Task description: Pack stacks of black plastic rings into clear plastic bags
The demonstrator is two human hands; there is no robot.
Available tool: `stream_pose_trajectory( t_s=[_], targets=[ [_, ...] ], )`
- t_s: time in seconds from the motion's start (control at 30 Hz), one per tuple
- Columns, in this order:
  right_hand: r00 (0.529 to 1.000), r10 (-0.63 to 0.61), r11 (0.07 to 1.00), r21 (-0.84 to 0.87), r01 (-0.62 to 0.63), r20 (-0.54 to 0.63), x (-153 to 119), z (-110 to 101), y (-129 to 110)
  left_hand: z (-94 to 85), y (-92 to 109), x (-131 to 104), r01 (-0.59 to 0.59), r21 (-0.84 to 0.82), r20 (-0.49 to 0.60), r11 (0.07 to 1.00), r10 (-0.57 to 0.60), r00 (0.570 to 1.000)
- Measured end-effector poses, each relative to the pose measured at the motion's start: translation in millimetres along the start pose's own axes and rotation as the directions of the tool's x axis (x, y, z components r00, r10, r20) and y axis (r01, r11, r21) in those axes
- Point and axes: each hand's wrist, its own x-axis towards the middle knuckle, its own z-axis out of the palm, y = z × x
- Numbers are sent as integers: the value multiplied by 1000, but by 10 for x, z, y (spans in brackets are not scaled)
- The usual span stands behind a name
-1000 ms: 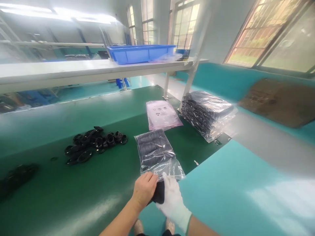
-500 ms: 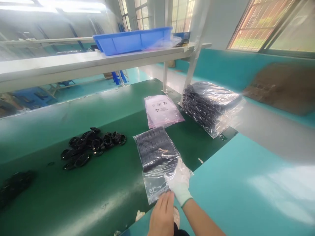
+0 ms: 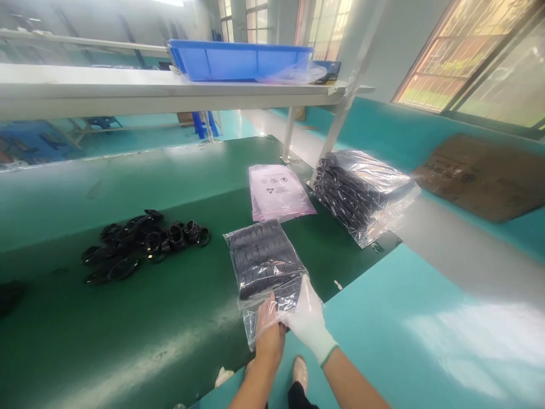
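A clear plastic bag (image 3: 268,258) filled with rows of thin black rings or discs lies at the near edge of the green tabletop. My left hand (image 3: 269,329), bare, has its fingers closed on the loose near end of this bag. My right hand (image 3: 307,315), in a white glove, grips the bag's near right corner, thumb close to the left hand. Just beyond lies a flat pinkish bag (image 3: 279,192) with printed symbols. To the left is a loose heap of black rings (image 3: 140,241), some of them nested in short stacks.
Stacked clear bags of black parts (image 3: 361,190) stand at the table's right back corner, by a post. A raised white shelf (image 3: 128,94) carries a blue tray (image 3: 247,61). A flattened brown cardboard sheet (image 3: 481,176) leans at the right wall.
My left hand has moved up from below the bag's edge onto its near end. The bag's open end is now gathered between both hands. The camera view has shifted slightly.
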Motion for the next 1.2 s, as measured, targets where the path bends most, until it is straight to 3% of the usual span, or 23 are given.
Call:
stream_pose_trajectory(
  t_s=[0.17,0.33,0.5,0.6,0.77,1.0,1.2],
  targets=[
    [997,-80,997,-17,79,-23,-66,-34,238,63,-49,-33,69,73,-139,995,-58,989],
    [976,-213,973,-103,207,-52,-79,-54,373,97,18,-49,21,129,-227,991,9,974],
    [950,-279,958,33,286,-143,-149,19,675,71,184,-45,13,239,-135,971,20,991],
    [940,-330,943,6,332,-88,-172,-24,769,64,272,-27,51,281,-117,958,-19,993],
    [952,-305,952,-43,304,-14,-175,-154,826,121,281,-31,113,306,-124,945,-78,989],
    [929,-360,927,81,367,-88,-217,-143,1068,142,325,-57,28,354,-97,935,7,995],
    [943,-296,942,114,314,-152,-150,-72,1126,158,458,-37,87,386,-76,919,-62,995]
  ],
)
